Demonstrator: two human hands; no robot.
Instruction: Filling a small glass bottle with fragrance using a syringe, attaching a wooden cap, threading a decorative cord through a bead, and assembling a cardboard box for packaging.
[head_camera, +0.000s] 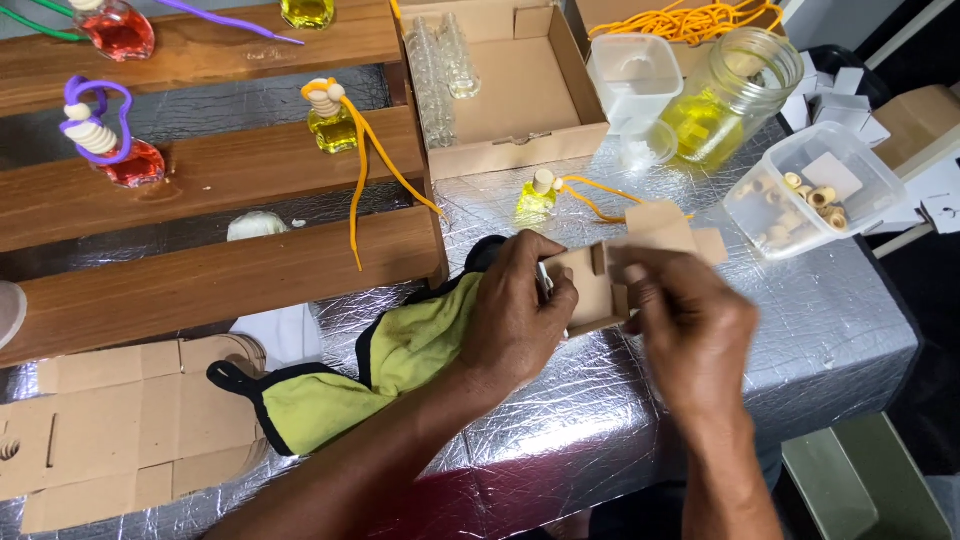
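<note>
Above the foil-covered tabletop (640, 400), a small cardboard box (625, 270) is gripped between the left hand (515, 315) and right hand (690, 330), fingers pinching its flaps, with a yellow-green cloth (380, 370) lying at eight o'clock and a small yellow bottle (537, 197) at twelve.

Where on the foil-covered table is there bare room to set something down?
Bare foil lies right of the right hand, below the plastic tub. Another patch sits between yellow cloth and near edge. Crowded: cardboard tray and glass jar.
</note>
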